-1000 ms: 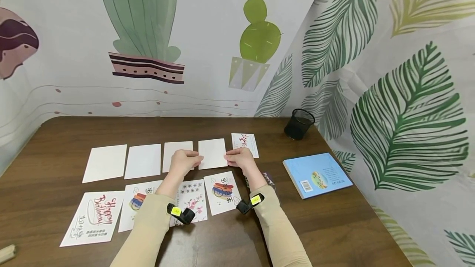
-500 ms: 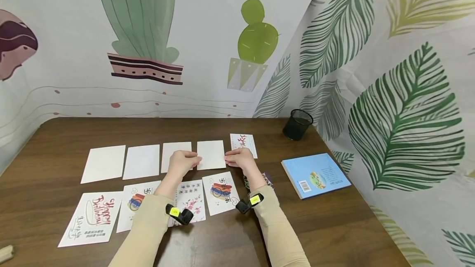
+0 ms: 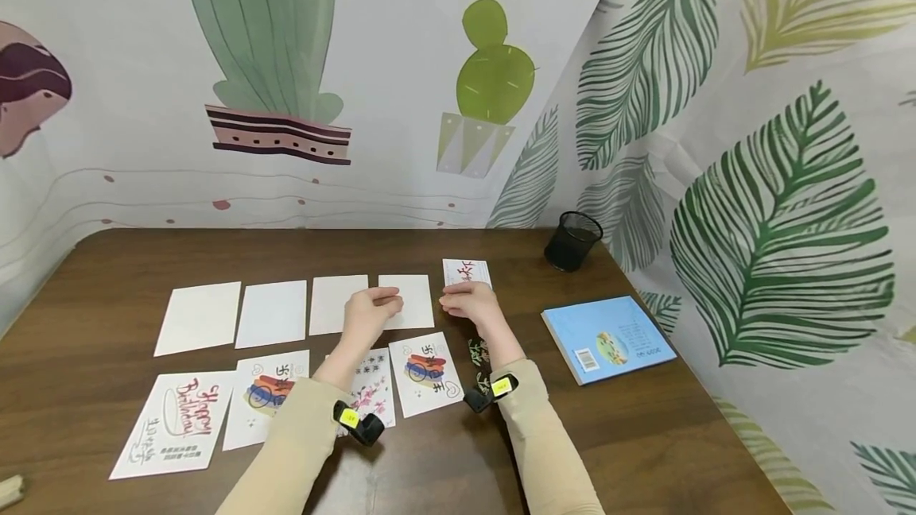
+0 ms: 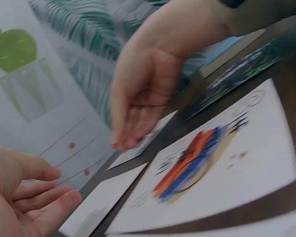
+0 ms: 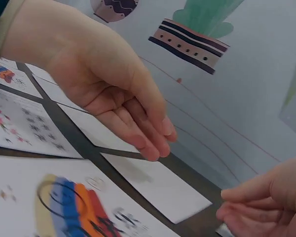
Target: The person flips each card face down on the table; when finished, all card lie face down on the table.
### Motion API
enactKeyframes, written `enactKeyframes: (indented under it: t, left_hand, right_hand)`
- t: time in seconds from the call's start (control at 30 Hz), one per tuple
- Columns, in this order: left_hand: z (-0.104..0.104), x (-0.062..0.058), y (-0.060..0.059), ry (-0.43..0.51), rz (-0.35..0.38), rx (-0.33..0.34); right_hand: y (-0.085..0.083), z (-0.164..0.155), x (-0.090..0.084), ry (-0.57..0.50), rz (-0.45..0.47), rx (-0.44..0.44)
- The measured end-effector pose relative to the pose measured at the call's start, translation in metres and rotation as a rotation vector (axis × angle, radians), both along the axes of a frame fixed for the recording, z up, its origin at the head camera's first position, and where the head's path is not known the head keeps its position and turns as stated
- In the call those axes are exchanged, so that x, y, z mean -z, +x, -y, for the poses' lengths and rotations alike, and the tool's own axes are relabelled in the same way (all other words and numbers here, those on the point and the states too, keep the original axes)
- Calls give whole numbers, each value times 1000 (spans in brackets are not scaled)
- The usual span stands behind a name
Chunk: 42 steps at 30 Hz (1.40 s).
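Both hands have lifted off the blank card (image 3: 408,300) they were touching at its side edges a second ago; it lies flat, fourth in the far row, with the colour card (image 3: 428,372) at its 6 o'clock. The left hand (image 3: 368,315) hovers over the blank card's left edge, the right hand (image 3: 468,300) just beside its right edge. Each grip is loose, fingers relaxed and holding nothing. The release suggests this card is now placed. The mesh cup (image 3: 572,240), at 2 o'clock on the counter (image 3: 107,261), appears empty, though its inside is hard to see.
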<state>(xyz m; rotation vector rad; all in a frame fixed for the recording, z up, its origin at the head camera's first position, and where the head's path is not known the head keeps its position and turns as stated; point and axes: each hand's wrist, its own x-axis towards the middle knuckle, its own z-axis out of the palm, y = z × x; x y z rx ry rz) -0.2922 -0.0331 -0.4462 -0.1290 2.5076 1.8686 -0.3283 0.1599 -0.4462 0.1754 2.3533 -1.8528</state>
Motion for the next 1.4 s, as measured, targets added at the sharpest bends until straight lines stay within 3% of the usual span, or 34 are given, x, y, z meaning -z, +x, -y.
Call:
enactKeyframes:
  t: [0.2,0.4,0.63,0.9,1.17,1.4]
  left_hand:
    - [-30,2,-2,39,-28,31]
    - [-55,2,-9,123,11,85]
    - [-78,2,-19,130,53,146]
    - [-89,4,-28,87,70,184]
    - [-89,6,-29,117,105,181]
    - [-89,8,-29,115,102,195]
  right_hand:
    - [-3,-25,-1,6,-104,40]
    - [-5,-50,1,75,-66,98]
    - [-9,-69,4,93,-11,136]
    - [-12,-67,4,104,-7,111]
    - [-10,-64,3,104,-11,74]
    - [-11,-66,6,115,-19,101]
